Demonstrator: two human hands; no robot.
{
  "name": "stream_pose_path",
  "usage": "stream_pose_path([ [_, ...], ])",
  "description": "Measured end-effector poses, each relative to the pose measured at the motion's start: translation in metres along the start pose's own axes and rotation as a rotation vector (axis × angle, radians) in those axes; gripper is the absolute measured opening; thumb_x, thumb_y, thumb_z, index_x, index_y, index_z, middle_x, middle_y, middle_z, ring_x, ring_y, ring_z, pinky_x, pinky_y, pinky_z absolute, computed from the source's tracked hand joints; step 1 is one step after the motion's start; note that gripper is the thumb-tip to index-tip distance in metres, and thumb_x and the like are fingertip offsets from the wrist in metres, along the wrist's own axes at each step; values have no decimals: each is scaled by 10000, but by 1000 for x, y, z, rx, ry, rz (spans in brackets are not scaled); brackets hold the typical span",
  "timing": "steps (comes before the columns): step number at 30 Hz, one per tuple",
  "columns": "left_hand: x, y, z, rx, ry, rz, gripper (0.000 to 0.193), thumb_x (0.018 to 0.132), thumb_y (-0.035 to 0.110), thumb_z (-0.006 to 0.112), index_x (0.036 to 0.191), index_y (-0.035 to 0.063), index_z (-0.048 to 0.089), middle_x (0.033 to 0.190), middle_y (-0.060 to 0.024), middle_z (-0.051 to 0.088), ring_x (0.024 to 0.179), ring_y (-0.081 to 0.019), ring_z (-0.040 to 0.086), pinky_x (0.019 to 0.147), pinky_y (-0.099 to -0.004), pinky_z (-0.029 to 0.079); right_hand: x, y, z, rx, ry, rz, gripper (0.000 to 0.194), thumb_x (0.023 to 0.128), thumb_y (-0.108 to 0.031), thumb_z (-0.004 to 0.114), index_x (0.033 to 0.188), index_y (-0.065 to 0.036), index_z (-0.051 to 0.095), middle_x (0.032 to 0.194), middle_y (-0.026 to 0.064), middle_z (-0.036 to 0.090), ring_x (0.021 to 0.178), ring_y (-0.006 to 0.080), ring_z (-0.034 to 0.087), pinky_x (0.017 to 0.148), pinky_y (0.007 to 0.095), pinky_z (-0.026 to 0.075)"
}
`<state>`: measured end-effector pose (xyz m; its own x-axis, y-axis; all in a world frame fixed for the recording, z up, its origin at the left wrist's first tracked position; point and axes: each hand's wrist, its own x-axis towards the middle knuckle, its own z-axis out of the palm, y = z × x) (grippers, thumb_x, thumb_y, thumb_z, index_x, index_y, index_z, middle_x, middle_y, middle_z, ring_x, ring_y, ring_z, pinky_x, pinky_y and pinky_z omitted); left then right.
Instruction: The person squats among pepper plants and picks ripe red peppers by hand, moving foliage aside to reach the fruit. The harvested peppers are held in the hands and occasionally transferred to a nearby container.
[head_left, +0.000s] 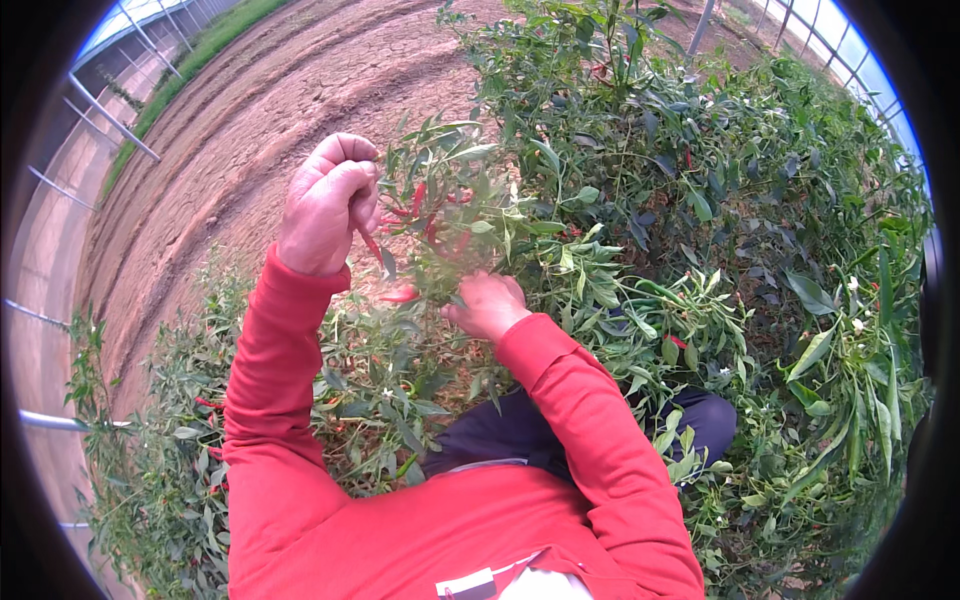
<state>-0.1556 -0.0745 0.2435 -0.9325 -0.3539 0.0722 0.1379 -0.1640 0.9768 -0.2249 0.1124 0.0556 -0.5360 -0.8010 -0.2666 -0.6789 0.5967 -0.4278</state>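
My left hand (326, 202) is raised at the upper left with its fingers closed. A red chili pepper (370, 246) sticks out below the curled fingers, and the fingertips are beside the leafy top of a chili plant (472, 217). Lower and to the right, my right hand (491, 304) closes around the stems of this same plant; leaves partly cover its fingers. Several red chilies (418, 199) hang on the branches between the hands, blurred in places. Another red chili (400, 294) shows just left of my right hand.
Dense chili plants (675, 165) fill the right side, with green chilies (660, 292) near my knee (709, 420). More plants (172, 442) grow at the lower left. Cracked bare soil (300, 90) lies beyond, and metal poles (112, 116) line the left edge.
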Motion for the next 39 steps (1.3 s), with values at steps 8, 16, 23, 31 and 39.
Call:
stream_pose_path([
  [8,-19,-112,-4,1114,-71,442,227,915,110,696,1133,53,721,943,-223,755,851,-376,756,777,-452,613,0,-4,3,-73,24,-1,597,963,-541,663,1238,-13,705,1256,223,703,1190,362,686,1036,493,514],
  [16,6,-129,-10,1353,-22,188,245,929,246,714,1048,36,755,973,-202,762,898,-379,748,811,-470,587,-5,-2,4,-75,2,-12,619,958,-559,670,1267,-23,679,1285,200,678,1202,350,672,1047,504,498],
  [23,10,-91,-20,1107,-295,-133,347,864,302,703,1005,-11,756,885,-212,740,834,-315,720,794,-436,555,-2,4,17,-80,58,-44,606,950,-572,676,1230,-35,695,1265,185,670,1182,338,677,1007,502,511],
  [31,-8,-79,4,1871,-390,301,194,823,135,689,904,-39,714,893,-237,726,716,-371,718,679,-449,591,-5,-9,-4,-103,-90,-12,329,884,-208,669,1173,-91,772,1219,139,753,1143,297,729,956,454,562],
  [39,10,-13,16,1872,-26,980,80,871,74,646,829,69,579,893,-75,597,743,-227,670,564,-328,540,-5,-5,-5,-80,10,9,526,943,-541,715,1151,-61,764,1207,189,745,1148,331,720,1004,487,542],
])
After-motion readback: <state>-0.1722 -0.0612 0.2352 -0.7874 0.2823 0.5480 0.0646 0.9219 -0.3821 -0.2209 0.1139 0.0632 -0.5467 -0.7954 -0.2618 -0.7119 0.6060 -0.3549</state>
